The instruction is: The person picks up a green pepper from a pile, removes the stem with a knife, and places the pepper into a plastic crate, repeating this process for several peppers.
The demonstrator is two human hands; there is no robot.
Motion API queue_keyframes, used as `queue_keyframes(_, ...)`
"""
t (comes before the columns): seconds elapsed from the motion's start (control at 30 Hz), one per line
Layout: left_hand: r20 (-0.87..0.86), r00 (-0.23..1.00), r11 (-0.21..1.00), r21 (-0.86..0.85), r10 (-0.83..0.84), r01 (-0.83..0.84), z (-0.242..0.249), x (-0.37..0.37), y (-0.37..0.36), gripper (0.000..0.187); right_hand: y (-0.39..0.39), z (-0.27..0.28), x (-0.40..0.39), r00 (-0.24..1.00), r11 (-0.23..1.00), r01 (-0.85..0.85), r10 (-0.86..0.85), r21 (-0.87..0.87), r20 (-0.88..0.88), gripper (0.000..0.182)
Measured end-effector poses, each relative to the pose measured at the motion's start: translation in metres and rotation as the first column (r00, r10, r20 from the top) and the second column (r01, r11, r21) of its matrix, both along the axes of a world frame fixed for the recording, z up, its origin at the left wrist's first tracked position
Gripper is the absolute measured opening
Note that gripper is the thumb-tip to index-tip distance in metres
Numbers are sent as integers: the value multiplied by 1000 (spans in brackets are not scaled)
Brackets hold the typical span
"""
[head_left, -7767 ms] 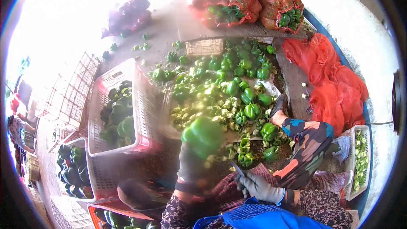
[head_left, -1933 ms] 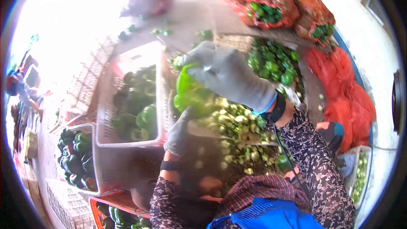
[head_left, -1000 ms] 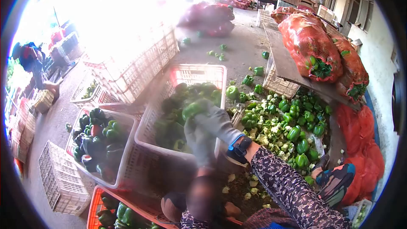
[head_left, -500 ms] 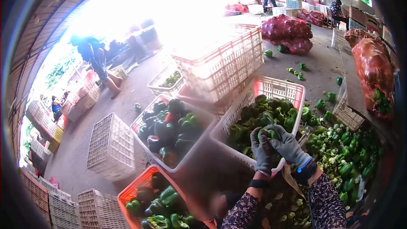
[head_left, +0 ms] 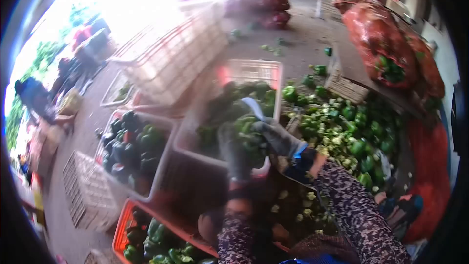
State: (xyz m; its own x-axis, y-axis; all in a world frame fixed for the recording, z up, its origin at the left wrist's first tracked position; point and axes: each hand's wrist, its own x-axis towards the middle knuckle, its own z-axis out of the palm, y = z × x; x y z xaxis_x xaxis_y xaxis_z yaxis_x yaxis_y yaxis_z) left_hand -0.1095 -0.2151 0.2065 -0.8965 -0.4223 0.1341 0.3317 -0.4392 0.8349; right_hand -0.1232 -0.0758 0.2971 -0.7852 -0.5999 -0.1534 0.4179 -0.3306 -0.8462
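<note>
My right hand [head_left: 276, 137], in a grey glove with a blue band at the wrist, is closed on a knife [head_left: 253, 107] whose pale curved blade points up and left. My left hand [head_left: 233, 149], also gloved, is smeared by motion, and I cannot tell what its fingers hold. Green bell peppers [head_left: 246, 126] show between and just beyond the two hands. Both hands are over the near end of a white plastic crate [head_left: 256, 71] filled with green peppers.
A white crate [head_left: 161, 181] of whole peppers and an orange crate [head_left: 117, 237] stand to the left. Stacked crates [head_left: 181, 54] rise behind. Pepper cores and peppers [head_left: 342, 132] cover the floor at right, near red mesh sacks [head_left: 381, 44]. A person [head_left: 36, 98] bends at far left.
The view has swung right, shifting the scene leftward. My hands, earlier together around a green pepper, have come slightly apart, and a knife blade now shows at the right hand.
</note>
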Motion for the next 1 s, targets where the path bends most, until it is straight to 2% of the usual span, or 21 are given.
queue_keyframes(0.1,-40,972,957,-172,231,-235,15,-10,8,34,14,-4,-14,996,981,1,17,-193,92,17)
queue_keyframes(0.13,99,990,966,231,96,-117,41,0,16,42,18,0,-16,999,956,-13,24,-293,34,18)
queue_keyframes(0.17,94,991,965,236,92,-111,41,-3,14,42,17,4,-17,999,957,-11,20,-289,28,18)
queue_keyframes(0.27,63,967,899,-387,247,-205,24,-11,16,58,11,8,-20,934,956,247,-192,157,-302,36)
queue_keyframes(0.3,59,968,901,-383,243,-203,29,-10,15,58,7,-7,-28,932,955,252,-195,159,-306,36)
queue_keyframes(0.37,136,981,892,-448,141,-66,50,0,9,54,0,-32,-37,714,865,461,-229,198,-662,42)
queue_keyframes(0.43,243,969,902,-427,43,68,56,5,11,46,8,-35,-25,720,808,491,-167,325,-674,43)
queue_keyframes(0.5,326,945,844,-497,-36,203,49,5,15,40,5,-30,-15,355,689,661,62,297,-933,43)
queue_keyframes(0.53,231,968,923,-343,-100,177,47,6,17,33,10,-27,-6,624,768,509,-19,389,-781,44)
queue_keyframes(0.6,66,989,846,-512,-134,149,49,8,11,31,13,-12,4,791,817,360,-11,451,-611,38)
queue_keyframes(0.63,-297,952,403,-882,-69,-245,25,-4,1,31,15,-5,11,823,884,315,-73,346,-563,35)
queue_keyframes(0.67,-106,991,492,-869,-86,-50,16,-7,-3,30,15,-15,7,836,943,248,-92,221,-541,34)
queue_keyframes(0.7,-2,993,908,-405,-121,110,28,5,9,29,28,11,15,797,900,312,-72,306,-600,29)
queue_keyframes(0.73,-12,953,940,-170,-303,297,-10,-7,-11,34,17,-12,3,834,959,274,-200,71,-514,26)
queue_keyframes(0.77,-77,976,962,-202,-205,186,-13,-10,-5,37,13,-38,-8,857,954,237,-295,-187,-422,24)
queue_keyframes(0.83,41,952,949,-77,-304,307,6,-1,2,44,28,-1,20,924,954,227,-275,-198,-264,22)
queue_keyframes(0.87,2,947,821,-498,-321,279,-32,-16,-26,46,14,3,21,786,864,476,-502,-163,-360,30)
queue_keyframes(0.9,-34,983,875,-460,-182,147,-46,-13,-27,45,3,13,14,585,704,694,-674,-152,-451,37)
queue_keyframes(0.93,-15,973,944,-249,-229,218,-57,-12,-34,44,13,19,3,608,586,759,-482,285,-630,47)
queue_keyframes(0.97,49,985,985,-43,-168,170,-50,-20,-28,40,31,35,5,821,627,559,-328,543,-467,57)
queue_keyframes(1.0,59,986,986,-50,-155,158,-39,-18,-21,39,10,-3,-6,498,398,851,-404,343,-767,55)
